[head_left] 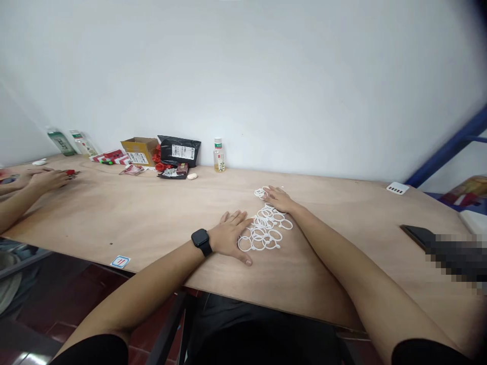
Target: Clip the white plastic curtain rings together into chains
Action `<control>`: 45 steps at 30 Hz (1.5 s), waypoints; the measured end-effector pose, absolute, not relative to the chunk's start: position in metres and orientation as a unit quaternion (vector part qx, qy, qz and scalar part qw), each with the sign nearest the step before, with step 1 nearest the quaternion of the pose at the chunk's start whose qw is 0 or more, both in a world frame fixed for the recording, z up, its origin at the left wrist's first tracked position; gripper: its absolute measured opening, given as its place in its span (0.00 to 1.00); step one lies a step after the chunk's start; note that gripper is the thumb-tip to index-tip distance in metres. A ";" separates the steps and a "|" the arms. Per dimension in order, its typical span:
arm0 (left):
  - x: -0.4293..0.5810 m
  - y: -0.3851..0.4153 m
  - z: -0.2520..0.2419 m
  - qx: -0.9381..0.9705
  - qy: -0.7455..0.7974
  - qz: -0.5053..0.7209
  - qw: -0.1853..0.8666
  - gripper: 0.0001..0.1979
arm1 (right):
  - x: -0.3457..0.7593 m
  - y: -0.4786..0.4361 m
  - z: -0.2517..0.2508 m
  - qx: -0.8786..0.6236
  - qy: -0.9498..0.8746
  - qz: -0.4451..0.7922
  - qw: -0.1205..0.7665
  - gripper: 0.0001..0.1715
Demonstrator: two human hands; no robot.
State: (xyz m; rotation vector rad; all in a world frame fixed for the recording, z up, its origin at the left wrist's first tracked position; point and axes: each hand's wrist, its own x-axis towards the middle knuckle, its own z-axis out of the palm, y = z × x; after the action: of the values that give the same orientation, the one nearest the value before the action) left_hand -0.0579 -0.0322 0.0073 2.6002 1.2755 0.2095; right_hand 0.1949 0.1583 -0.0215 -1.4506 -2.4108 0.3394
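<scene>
Several white plastic rings (274,235), each with a small knob, lie overlapping in a loose heap on the wooden table (163,218). Flat beside the heap's left edge rests my left hand (229,234), fingers spread and thumb pointing toward me; a black watch (201,241) is on that wrist. Farther back, my right hand (279,198) lies with its fingers stretched out at a smaller cluster of white rings (260,192). Its fingertips touch or nearly touch that cluster. Part of the heap is hidden by the right hand and wrist.
Along the wall stand a drink bottle (219,155), a black parcel bag (179,151) and an open cardboard box (139,151). Another person's hands (47,180) work at the far left. A white power strip (397,188) and a dark phone-like object (418,236) lie right.
</scene>
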 end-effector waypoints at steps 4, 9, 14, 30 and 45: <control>-0.052 -0.035 0.003 0.883 0.447 0.096 0.107 0.61 | 0.188 0.148 -0.022 -0.460 -0.868 0.127 0.139 0.30; -0.033 -0.030 0.002 0.867 0.472 0.113 0.114 0.62 | 0.200 0.114 -0.012 -0.356 -0.903 0.178 0.161 0.29; -0.024 -0.023 -0.001 0.862 0.483 0.096 0.119 0.64 | 0.229 0.072 -0.004 -0.347 -0.903 0.219 0.127 0.43; -0.003 0.055 -0.010 0.835 0.535 0.102 0.082 0.52 | 0.210 0.106 -0.029 -0.464 -0.865 0.111 0.153 0.48; -0.014 0.073 0.006 0.818 0.520 0.244 0.025 0.36 | 0.223 0.083 -0.007 -0.371 -0.893 -0.002 0.254 0.13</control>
State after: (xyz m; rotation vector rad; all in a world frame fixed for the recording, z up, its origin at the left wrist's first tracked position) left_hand -0.0138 0.0732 0.0061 2.5307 1.6072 0.7561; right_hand 0.2233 0.0826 -0.0070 -1.0084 -2.4274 -0.0045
